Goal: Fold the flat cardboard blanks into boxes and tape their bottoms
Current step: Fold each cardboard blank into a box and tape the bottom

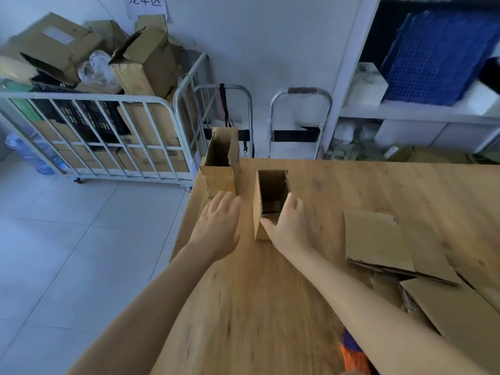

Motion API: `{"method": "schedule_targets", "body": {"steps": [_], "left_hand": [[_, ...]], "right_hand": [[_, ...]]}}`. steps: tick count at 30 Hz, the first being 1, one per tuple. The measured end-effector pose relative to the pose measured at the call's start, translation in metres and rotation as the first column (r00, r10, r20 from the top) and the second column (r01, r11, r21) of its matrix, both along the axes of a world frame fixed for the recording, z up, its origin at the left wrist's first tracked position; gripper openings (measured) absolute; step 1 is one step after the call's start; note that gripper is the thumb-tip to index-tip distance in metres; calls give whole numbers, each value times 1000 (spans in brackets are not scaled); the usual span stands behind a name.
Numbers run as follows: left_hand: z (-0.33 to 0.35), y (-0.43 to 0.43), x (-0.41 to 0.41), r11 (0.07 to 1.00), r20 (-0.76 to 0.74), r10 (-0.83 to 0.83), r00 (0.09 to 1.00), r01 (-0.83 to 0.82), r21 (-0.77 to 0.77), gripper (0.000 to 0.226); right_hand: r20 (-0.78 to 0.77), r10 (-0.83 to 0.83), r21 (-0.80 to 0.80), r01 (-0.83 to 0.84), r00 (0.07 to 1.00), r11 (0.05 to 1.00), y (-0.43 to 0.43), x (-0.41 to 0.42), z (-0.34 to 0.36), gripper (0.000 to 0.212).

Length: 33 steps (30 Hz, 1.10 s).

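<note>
Two small folded cardboard boxes stand upright with open tops at the far left of the wooden table (351,185). The left box (219,169) sits at the table's corner, one top flap raised. My left hand (217,226) hovers flat just in front of it, fingers straight, holding nothing. The right box (270,196) stands a little nearer. My right hand (290,226) grips its near right side, thumb across the front face and fingers along the right wall. Flat cardboard blanks (378,242) lie in a loose pile at the right.
A metal cage trolley (94,136) full of cartons stands on the tiled floor at the left. Two folding hand carts (297,123) lean against the wall behind the table. An orange and purple object (351,353) lies under my right forearm. Shelving with a blue crate fills the right.
</note>
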<state>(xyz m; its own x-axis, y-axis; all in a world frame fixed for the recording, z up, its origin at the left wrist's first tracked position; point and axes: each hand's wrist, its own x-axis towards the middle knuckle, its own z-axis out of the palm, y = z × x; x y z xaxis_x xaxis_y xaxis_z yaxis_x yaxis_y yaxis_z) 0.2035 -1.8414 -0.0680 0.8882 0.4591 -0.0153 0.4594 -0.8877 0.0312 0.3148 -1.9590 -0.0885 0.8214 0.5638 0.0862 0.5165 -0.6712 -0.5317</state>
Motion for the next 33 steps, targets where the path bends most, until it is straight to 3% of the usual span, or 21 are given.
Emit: {"method": "schedule_targets", "body": {"steps": [9,20,27,33], "left_hand": [[-12,51,19,1000,-20,0,1000,0,0,73],[-31,68,21,999,-28,-46,999,46,-10,70],[-22,41,18,997,-26,-81,996,80,-21,72],[-8,-23,31,984,-8,-163,987,162,-70,71]], "right_hand": [[-124,22,42,-17,992,999,84,65,-1,73],[-136,113,7,-113,984,994,120,81,-11,67],[-138,142,-5,-144,980,990,75,79,9,79],[-133,59,-85,-71,989,994,-32,91,27,72]]}}
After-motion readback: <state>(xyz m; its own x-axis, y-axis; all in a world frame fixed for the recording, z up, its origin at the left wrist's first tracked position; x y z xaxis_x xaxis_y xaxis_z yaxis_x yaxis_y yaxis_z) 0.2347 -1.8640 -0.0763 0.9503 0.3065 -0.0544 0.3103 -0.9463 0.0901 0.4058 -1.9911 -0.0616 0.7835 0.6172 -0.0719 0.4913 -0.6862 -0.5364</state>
